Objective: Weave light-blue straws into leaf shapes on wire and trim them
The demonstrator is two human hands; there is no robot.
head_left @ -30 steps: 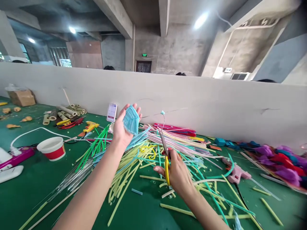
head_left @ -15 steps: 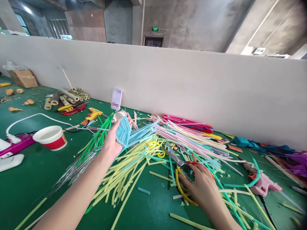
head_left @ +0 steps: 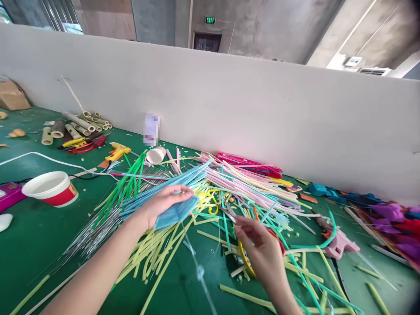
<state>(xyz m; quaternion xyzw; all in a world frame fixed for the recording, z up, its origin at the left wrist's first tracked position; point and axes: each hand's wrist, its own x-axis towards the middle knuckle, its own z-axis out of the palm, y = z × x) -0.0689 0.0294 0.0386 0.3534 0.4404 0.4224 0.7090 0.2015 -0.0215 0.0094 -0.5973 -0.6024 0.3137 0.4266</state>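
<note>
My left hand is closed on a flat light-blue panel, which looks built of fuzzy craft stems laid side by side. It is tilted nearly flat over the yellow-green stems. Below it hangs a thin, clear strand with a small blob, perhaps glue. My right hand is closed on the scissors, thumb and forefinger pinched near their pivot. The blades point away to the left, and part of a red handle shows behind the hand. A bundle of blue stems lies just beyond my left hand.
Pink stems and red packs lie by the white partition. A pink glue gun is at right; a yellow one, paper cup and bamboo pieces are at left.
My left hand has lowered toward me and turned the blue panel flatter; a hanging strand now shows. My right fingers have closed in toward the scissors' pivot. The view has shifted slightly.
</note>
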